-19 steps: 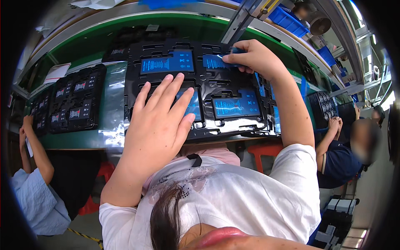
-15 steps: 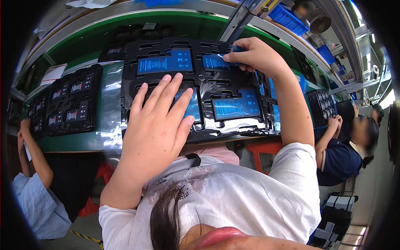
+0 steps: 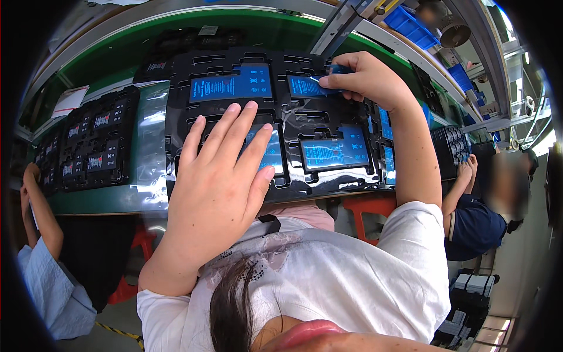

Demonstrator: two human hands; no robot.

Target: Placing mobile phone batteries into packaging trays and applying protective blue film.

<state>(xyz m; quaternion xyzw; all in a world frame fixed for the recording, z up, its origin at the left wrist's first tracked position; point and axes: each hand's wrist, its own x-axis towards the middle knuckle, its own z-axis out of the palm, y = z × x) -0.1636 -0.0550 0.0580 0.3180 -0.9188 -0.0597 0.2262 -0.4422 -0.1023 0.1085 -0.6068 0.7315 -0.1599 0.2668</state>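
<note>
In front of me lies a black moulded plastic tray (image 3: 293,117) with blue L-shaped batteries in its pockets. My right hand (image 3: 366,79) pinches the right end of the far right battery (image 3: 304,85) between thumb and fingers, covering part of it. My left hand (image 3: 220,170) lies palm down with fingers spread over the near left battery (image 3: 271,154), hiding much of it. Bare of any hand are the far left battery (image 3: 226,87) and the near right battery (image 3: 334,154), each lying in its pocket.
On the left stand black trays (image 3: 97,138) with dark batteries. More blue batteries (image 3: 385,124) show beyond my right forearm. Metal posts (image 3: 337,32) rise behind the tray. People sit at either side: a hand (image 3: 466,170) on the right, a forearm (image 3: 44,196) on the left.
The view has shifted slightly. My right hand keeps its pinch on the far right battery, and my left hand stays spread over the tray. The right-hand co-worker's hands have moved a little.
</note>
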